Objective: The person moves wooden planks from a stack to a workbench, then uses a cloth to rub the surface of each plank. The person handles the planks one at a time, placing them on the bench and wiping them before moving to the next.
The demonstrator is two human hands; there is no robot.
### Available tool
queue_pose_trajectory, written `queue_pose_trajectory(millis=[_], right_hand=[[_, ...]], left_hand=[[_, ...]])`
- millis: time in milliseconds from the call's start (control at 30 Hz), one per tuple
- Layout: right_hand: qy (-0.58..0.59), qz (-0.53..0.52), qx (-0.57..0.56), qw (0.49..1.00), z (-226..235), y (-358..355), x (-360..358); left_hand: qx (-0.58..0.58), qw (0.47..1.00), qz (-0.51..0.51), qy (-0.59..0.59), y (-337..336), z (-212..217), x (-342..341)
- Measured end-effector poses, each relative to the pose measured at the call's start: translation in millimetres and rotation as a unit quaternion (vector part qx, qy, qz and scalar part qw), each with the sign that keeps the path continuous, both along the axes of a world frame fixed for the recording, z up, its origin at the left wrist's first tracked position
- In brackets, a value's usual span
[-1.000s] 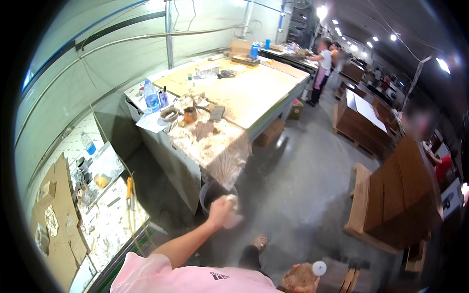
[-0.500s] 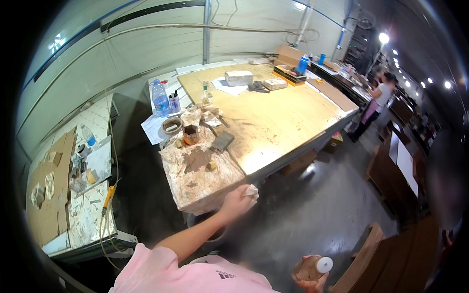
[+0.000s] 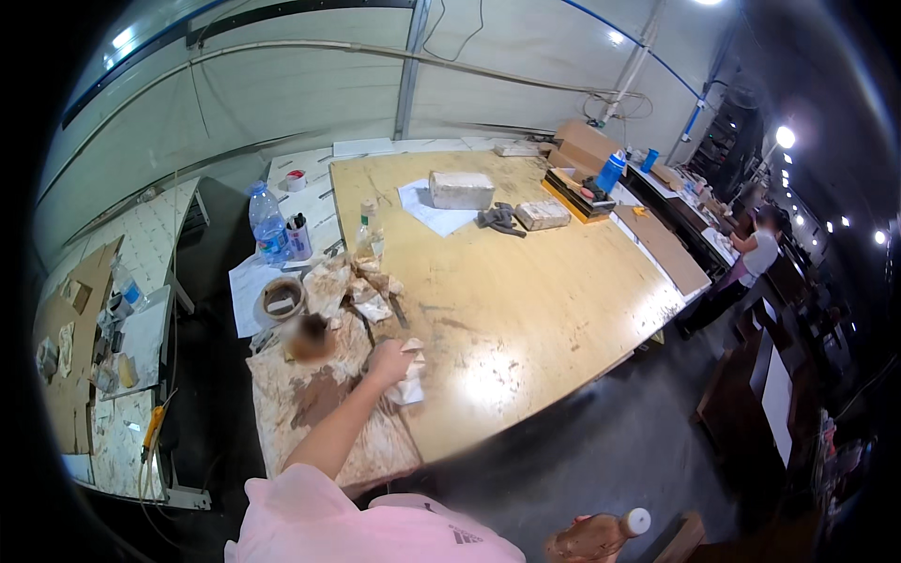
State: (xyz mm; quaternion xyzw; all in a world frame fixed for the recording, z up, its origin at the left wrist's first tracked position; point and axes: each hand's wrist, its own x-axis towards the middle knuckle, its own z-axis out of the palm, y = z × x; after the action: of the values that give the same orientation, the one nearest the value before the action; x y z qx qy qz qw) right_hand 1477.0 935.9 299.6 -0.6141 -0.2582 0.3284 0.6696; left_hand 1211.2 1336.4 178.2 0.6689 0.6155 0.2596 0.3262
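My left hand [image 3: 387,362] is closed around a crumpled white tissue [image 3: 409,375]. It rests at the border between the stained cloth-covered board [image 3: 282,427] and the yellow tabletop [image 3: 526,328]. Low in view, my right hand [image 3: 581,520] grips a clear plastic bottle [image 3: 591,541] with brown contents and a white cap; the bottle mostly hides its fingers. Beyond my left hand lie stained, crumpled cloths [image 3: 328,284]. A brown-stained cup [image 3: 308,340], blurred, stands on the covered board beside a tape roll [image 3: 282,297].
A large water bottle [image 3: 269,225], a pen cup [image 3: 297,240] and a small clear bottle [image 3: 369,235] stand at the back left. Wrapped blocks [image 3: 461,190] and dark gloves [image 3: 501,220] lie farther back. Another person [image 3: 754,253] stands at the far right.
My left hand has moved from beyond the table's near edge onto the table, with the tissue in it. The dark block seen earlier no longer shows. My right hand still holds the bottle.
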Motion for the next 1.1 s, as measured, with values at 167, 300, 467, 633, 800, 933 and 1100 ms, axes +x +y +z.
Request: queue_pose_trajectory(millis=[167, 300, 467, 633, 800, 933, 1100], right_hand=[[0.11, 0.111, -0.027, 0.987, 41.8, 94.4, 32.7], [0.365, 0.262, 0.118, 0.885, -40.3, 186.0, 91.9], [-0.043, 0.303, -0.001, 0.952, 18.5, 288.3, 38.9], [-0.022, 0.392, -0.032, 0.919, 7.1, 411.5, 31.5], [-0.035, 0.482, 0.003, 0.875, -22.3, 561.4, -15.5], [-0.019, 0.501, 0.022, 0.865, -69.2, 665.7, -53.0], [-0.033, 0.494, 0.051, 0.868, -127.4, 749.4, -108.4]], left_hand=[[0.202, 0.967, 0.155, -0.028, 35.7, 27.7, 33.4], [0.224, 0.945, 0.179, -0.155, 73.6, 32.0, 18.4], [0.158, 0.929, 0.244, -0.228, 109.3, 48.8, -12.4], [0.295, 0.925, 0.205, 0.122, 71.0, 76.9, -0.9], [0.163, 0.984, -0.045, -0.055, -44.1, 12.1, 88.1], [0.193, 0.972, -0.081, 0.108, -79.9, -40.2, 118.8], [0.041, 0.99, -0.072, 0.117, -65.7, 1.5, 125.1]])
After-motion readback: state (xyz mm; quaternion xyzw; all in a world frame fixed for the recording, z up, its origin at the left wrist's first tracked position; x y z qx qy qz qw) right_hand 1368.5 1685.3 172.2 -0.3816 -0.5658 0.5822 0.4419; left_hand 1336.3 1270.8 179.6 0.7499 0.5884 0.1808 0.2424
